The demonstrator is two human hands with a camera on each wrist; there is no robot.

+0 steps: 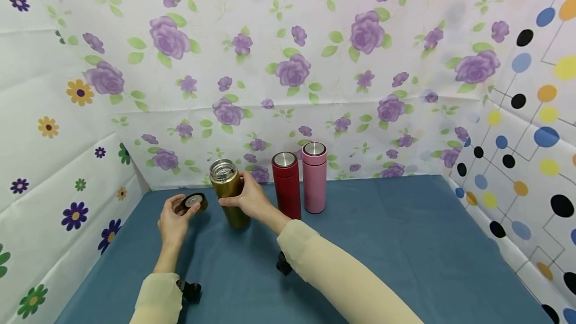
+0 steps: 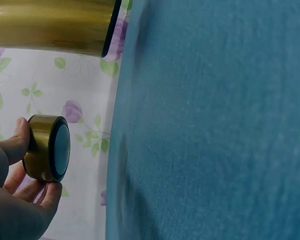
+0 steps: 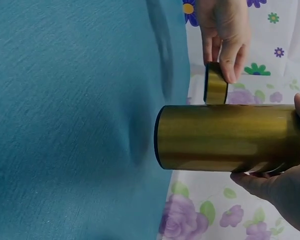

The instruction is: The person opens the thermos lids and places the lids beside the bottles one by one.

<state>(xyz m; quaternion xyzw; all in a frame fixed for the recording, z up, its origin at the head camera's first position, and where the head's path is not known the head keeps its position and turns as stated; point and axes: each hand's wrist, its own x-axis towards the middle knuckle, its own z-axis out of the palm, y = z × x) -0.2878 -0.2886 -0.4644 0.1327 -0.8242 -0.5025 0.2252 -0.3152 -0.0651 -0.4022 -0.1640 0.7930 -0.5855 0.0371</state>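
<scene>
A gold thermos flask (image 1: 231,199) stands off to the left in the head view, its mouth uncovered and showing a steel rim. My right hand (image 1: 253,199) grips it around the body, thumb on the near side; the flask tilts slightly, its base close over the table. To its left, my left hand (image 1: 175,216) pinches the gold lid (image 2: 41,147) between thumb and fingers, apart from the flask. The lid's underside faces up in the head view. The left wrist view catches the flask's lower end (image 2: 55,27) above the lid.
Just right of the gold flask stand a red flask (image 1: 287,189) and a pink flask (image 1: 315,184), both capped with steel-topped lids. A blue cloth covers the table (image 1: 396,244). Flower-print sheeting (image 1: 265,89) rises behind it, with patterned sheets at both sides.
</scene>
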